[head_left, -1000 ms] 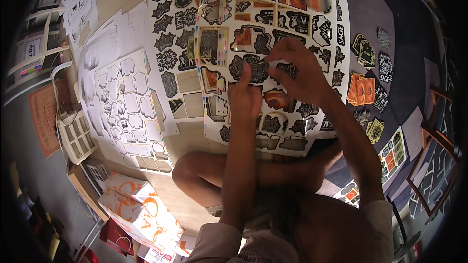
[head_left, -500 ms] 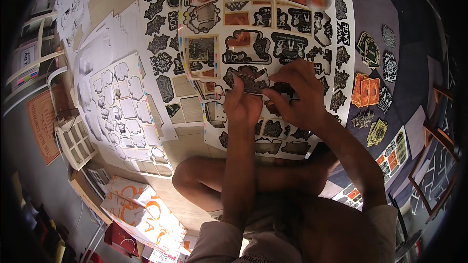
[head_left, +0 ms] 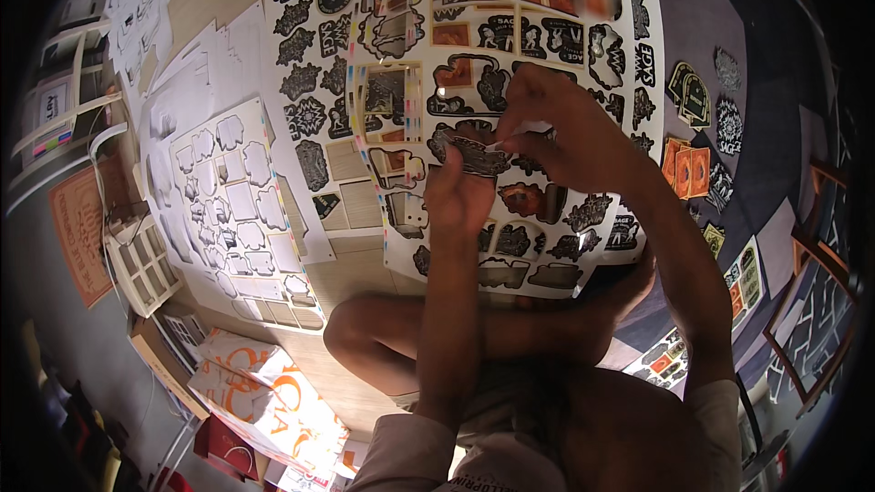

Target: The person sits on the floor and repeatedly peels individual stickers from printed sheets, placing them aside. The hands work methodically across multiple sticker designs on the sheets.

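My left hand (head_left: 462, 200) holds a dark die-cut sticker (head_left: 481, 158) from below, its thumb laid on the left end. Over the sticker's upper right edge, my right hand (head_left: 570, 132) pinches a thin white scrap (head_left: 497, 144); whether the scrap is still joined to the sticker is hard to make out. Both hands are above a large white sticker sheet (head_left: 583, 77) printed with black, orange and cream designs. Several cut-out gaps in that sheet show the floor or a layer beneath.
At left lies a cut-out sheet (head_left: 251, 132) beside loose white paper (head_left: 196, 64). Sorted piles of black stickers (head_left: 691, 96) and orange cards (head_left: 685, 169) rest on the dark mat at right. A wooden rack (head_left: 146, 260) and a white-and-orange bag (head_left: 264, 387) stand lower left.
My right hand has moved up and turned, its fingers now drawn together at the sticker's edge. The left hand keeps its hold. The view has shifted slightly.
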{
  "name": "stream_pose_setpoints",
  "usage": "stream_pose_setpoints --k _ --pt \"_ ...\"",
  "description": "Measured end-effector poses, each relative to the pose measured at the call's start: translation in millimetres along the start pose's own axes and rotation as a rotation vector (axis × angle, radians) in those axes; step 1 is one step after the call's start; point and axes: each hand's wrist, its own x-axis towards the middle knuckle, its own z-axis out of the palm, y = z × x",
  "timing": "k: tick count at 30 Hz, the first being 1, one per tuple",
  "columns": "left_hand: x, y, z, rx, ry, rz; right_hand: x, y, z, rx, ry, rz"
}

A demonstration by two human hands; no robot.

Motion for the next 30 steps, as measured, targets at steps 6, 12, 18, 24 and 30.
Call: stream_pose_setpoints --k 6,12,18,24,30 --pt "1.0 1.4 7.5 0.214 0.11 -0.036 11.5 8.4 2.4 0.062 -0.037 0.117" --pt "3.5 2.0 16.2 0.166 0.188 -0.055 12.8 7.4 6.7 0.047 -0.035 0.245" --pt "4.3 0.4 20.5 0.142 0.166 0.005 11.8 3.1 10.2 0.043 -0.018 0.258" --pt "5.7 3.4 14.4 -0.139 0.047 0.033 -9.4 -22.8 27.5 -0.015 0.158 0.119" --pt "4.8 4.5 7.9 -0.1 0.105 0.027 -29.7 -36.3 45.8 -0.247 0.269 -0.017"
